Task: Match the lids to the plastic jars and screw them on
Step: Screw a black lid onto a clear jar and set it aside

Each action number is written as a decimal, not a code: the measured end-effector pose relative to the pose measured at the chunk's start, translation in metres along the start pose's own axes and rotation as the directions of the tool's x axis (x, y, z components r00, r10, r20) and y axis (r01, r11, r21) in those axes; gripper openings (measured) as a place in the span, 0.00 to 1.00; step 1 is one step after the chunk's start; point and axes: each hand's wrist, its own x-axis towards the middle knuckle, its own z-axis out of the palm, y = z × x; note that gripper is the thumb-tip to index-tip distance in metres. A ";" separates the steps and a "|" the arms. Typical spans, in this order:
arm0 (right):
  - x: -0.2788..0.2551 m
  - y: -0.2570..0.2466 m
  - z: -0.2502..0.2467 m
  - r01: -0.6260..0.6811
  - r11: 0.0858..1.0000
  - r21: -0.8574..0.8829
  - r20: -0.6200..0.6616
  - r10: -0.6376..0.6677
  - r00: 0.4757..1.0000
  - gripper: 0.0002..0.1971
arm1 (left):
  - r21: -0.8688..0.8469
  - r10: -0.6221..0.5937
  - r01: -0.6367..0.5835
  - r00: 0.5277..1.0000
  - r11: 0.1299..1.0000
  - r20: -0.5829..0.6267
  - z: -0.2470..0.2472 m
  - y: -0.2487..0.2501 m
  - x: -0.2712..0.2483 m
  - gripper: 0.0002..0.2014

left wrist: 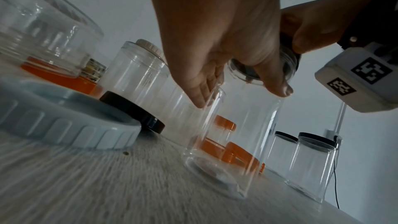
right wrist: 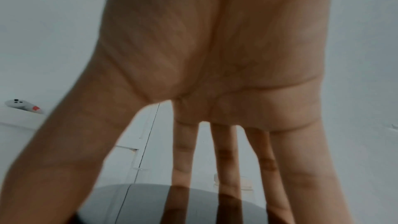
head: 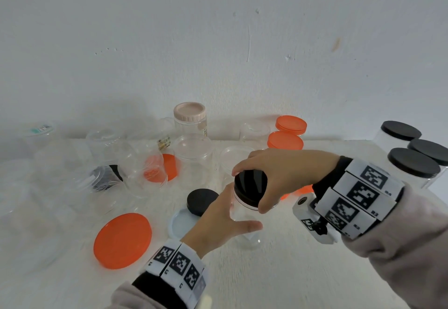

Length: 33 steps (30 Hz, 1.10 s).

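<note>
A clear plastic jar [head: 244,226] stands upright on the white table [head: 278,272] with a black lid [head: 251,187] on its mouth. My right hand [head: 251,188] grips that lid from above, fingers behind it and thumb in front. My left hand [head: 243,208] holds the jar body just below the lid, fingers on its left side and thumb across its front. The left wrist view shows the jar [left wrist: 232,134] between my thumb and fingers [left wrist: 200,98]. In the right wrist view my fingers [right wrist: 226,168] reach down onto the black lid [right wrist: 172,207].
A loose black lid [head: 202,200] leans on a pale blue lid [head: 180,223]; a big orange lid [head: 122,240] lies at front left. Open clear jars [head: 194,153] crowd the back left. Orange-lidded jars [head: 286,140] stand behind, black-lidded jars [head: 412,165] at the right.
</note>
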 end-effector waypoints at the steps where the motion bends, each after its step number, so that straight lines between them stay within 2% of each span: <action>1: 0.000 0.000 0.000 -0.002 1.000 0.006 -0.008 0.002 1.000 0.40 | 0.000 -0.004 0.004 1.000 1.000 -0.004 0.000 0.000 0.000 0.39; 6: 0.001 -0.002 0.009 -0.021 0.998 -0.053 -0.140 0.014 0.990 0.32 | -0.015 0.010 -0.011 1.000 1.000 -0.016 0.001 0.002 -0.001 0.40; 11: 0.004 -0.008 0.019 -0.176 0.979 -0.101 -0.220 0.151 0.964 0.34 | -0.067 0.014 -0.015 1.000 0.998 -0.019 0.004 0.001 -0.002 0.43; 13: 0.004 -0.008 0.017 -0.190 0.977 -0.099 -0.183 0.169 0.968 0.35 | -0.059 0.016 -0.017 1.000 0.998 -0.008 0.003 0.001 -0.002 0.43; 18: 0.001 -0.010 0.001 -0.129 0.988 -0.085 0.077 0.136 0.988 0.48 | -0.032 0.008 -0.009 1.000 0.999 -0.009 0.002 0.001 -0.001 0.44; 22: 0.002 -0.008 -0.002 -0.077 0.993 -0.085 0.039 0.080 0.996 0.41 | -0.032 0.009 -0.009 1.000 0.999 -0.008 0.003 0.000 0.000 0.45; 25: 0.004 -0.006 0.005 -0.118 0.991 -0.066 -0.031 0.116 0.993 0.35 | -0.045 0.014 -0.014 1.000 0.999 -0.008 0.003 0.000 -0.001 0.45; 29: 0.007 -0.006 0.014 -0.189 0.978 -0.083 -0.157 0.175 0.972 0.36 | -0.054 0.007 -0.008 1.000 0.999 -0.009 0.003 0.001 -0.002 0.44; 31: 0.006 -0.004 0.011 -0.180 0.979 -0.095 -0.126 0.167 0.978 0.37 | -0.050 0.005 -0.005 1.000 0.999 -0.007 0.003 0.001 -0.002 0.44; 33: 0.003 -0.003 0.004 -0.141 0.989 -0.052 0.003 0.141 0.990 0.42 | -0.039 0.007 -0.008 1.000 0.999 -0.008 0.003 0.002 -0.002 0.45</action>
